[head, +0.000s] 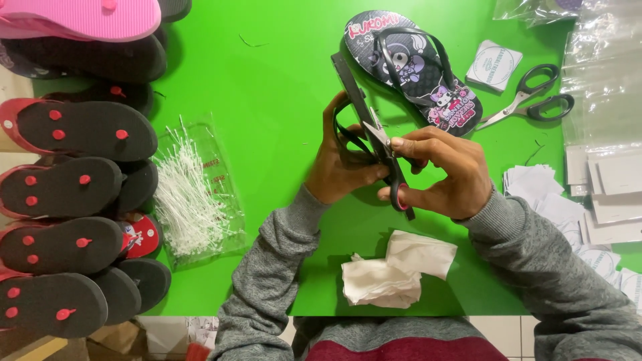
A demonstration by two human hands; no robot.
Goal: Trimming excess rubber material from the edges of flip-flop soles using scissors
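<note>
Both hands (394, 167) hold a flip-flop (353, 90) edge-on, pointing away.

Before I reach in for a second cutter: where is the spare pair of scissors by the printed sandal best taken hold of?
Grip the scissors by the two black loop handles, coming from the right. The loops point right toward the plastic bags, while the closed blades point left at the printed sandal.
</note>
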